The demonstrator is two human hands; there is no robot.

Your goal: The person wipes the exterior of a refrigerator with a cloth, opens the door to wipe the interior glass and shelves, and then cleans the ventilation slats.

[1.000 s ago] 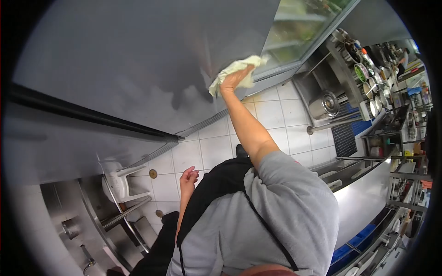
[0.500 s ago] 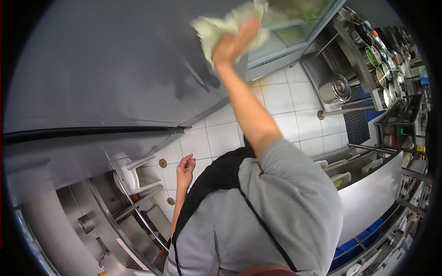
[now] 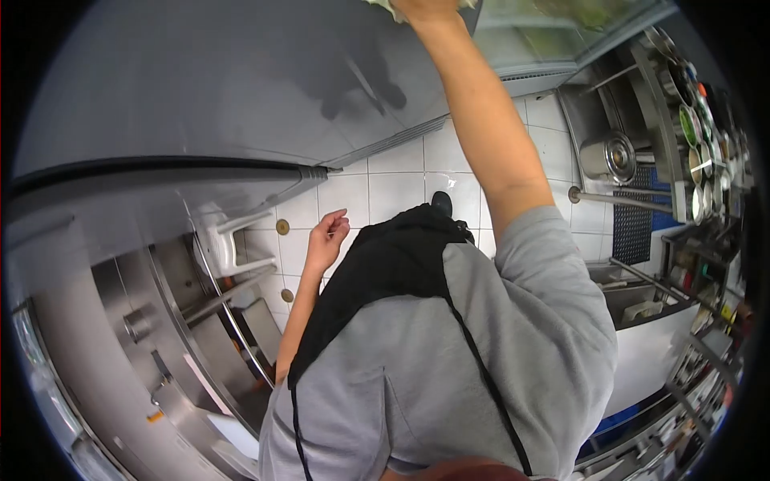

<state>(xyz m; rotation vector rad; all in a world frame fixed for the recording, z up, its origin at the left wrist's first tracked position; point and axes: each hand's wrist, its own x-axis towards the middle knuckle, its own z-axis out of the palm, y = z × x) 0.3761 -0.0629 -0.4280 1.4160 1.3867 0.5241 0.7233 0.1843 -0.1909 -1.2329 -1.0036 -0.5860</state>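
Observation:
My right arm reaches up to the top edge of the view. There my right hand [image 3: 429,10] presses a pale green cloth [image 3: 386,6] against the grey metal door [image 3: 233,88]. Most of the fingers and cloth are cut off by the frame edge. My left hand [image 3: 327,239] hangs low in front of my black apron [image 3: 377,252], above the tiled floor. Its fingers are loosely bent and slightly apart, with nothing in them, and it touches nothing.
A glass-fronted fridge [image 3: 537,44] stands just right of the door. Further right are a lidded steel pot [image 3: 607,157] and a counter with several food containers [image 3: 690,124]. A white plastic stool [image 3: 233,244] and a steel sink counter [image 3: 172,321] are at left.
My right hand and the cloth have moved up, partly out of view. The camera view has shifted, and my left hand appears higher in it, still holding nothing.

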